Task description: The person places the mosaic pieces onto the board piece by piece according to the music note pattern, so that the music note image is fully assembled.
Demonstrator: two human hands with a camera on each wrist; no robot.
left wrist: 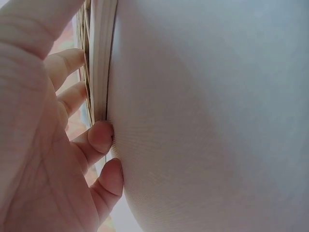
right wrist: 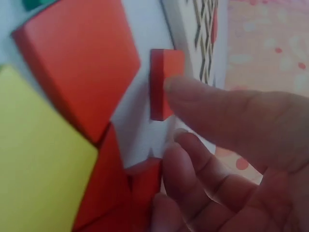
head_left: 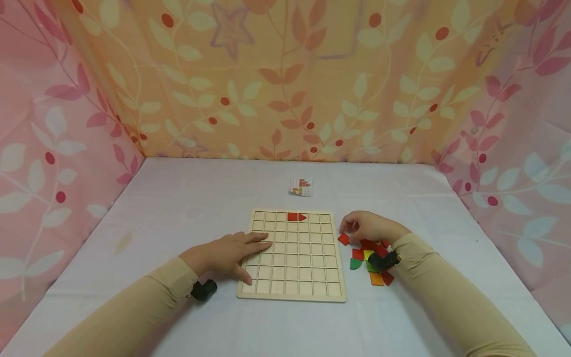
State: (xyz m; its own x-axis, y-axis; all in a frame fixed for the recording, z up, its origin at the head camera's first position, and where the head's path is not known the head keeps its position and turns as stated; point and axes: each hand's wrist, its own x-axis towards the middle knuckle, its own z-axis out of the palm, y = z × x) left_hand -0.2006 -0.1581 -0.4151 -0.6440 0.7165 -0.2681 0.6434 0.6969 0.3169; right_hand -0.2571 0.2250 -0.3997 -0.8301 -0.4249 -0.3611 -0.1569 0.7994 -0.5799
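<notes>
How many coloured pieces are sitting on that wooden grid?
2: a red square in the top row of the grid board, and a red pointed piece directly right of it. The left hand covers some cells, so another could be hidden there.

Place: makeshift recording set-up

White cloth (head_left: 187, 188) spread flat, walled on three sides: orange-yellow panel (head_left: 285, 79) at back, left pink panel (head_left: 31, 139), right pink panel (head_left: 531, 119), all leaf-and-dot printed fabric. Black device (head_left: 204, 290) at left wrist, second black device (head_left: 382, 261) at right. Looks staged; whether home or lab beyond the panels, cannot tell.
</notes>
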